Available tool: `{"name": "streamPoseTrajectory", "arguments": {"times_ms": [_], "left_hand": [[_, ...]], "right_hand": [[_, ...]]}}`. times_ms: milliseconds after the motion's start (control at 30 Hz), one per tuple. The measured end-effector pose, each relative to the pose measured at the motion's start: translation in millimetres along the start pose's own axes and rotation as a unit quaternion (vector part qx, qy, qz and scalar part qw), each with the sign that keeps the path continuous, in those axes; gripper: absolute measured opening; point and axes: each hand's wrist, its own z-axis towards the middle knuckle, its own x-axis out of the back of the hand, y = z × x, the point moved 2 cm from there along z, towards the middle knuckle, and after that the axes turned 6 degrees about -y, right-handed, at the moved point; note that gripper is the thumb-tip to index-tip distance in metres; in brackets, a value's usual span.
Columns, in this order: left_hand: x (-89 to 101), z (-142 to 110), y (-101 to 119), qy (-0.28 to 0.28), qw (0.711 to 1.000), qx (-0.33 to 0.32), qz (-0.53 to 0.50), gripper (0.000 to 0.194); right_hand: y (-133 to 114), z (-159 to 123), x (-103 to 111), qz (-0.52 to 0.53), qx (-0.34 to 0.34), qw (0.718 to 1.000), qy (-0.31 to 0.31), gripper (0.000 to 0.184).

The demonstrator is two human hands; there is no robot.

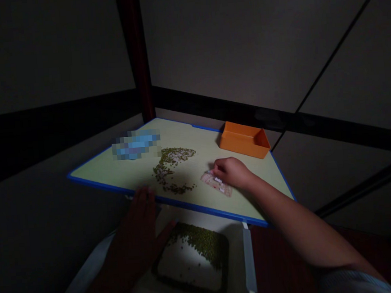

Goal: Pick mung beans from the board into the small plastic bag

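My right hand (pixel 232 171) is closed at the upper edge of a clear pinkish protractor (pixel 215 184), which lies flat on a pale board (pixel 116 173) with a blue rim. Just left of the protractor, small green beans (pixel 176 155) are spread in a loose curve on the board. My left hand (pixel 145 218) is in shadow at the board's near edge. Its fingers are stretched out over the rim, and its thumb is apart, beside a white container (pixel 190 255) below. More green beans (pixel 208 242) lie inside that container.
An orange open box (pixel 244 140) stands at the board's back right. A blurred blue item (pixel 136 144) lies at the back left. Behind the board are walls and a dark red post (pixel 137 56). The surroundings are dim.
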Motion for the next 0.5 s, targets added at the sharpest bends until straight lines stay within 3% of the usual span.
{"name": "streamPoseTrajectory", "arguments": {"times_ms": [167,333,500], "left_hand": [[0.1,0,0,0.001,1.0,-0.014,0.023,0.091],[1.1,-1,1,0.007,0.999,-0.021,0.026,0.09],[-0.9,-2,0,-0.005,0.999,-0.015,0.028,0.092]], "right_hand": [[5,0,3,0.055,0.005,0.998,0.026,0.023],[-4,-2,-9,0.212,0.058,0.975,-0.017,0.024],[-19,-2,-23,0.266,0.068,0.96,-0.064,0.024]]}}
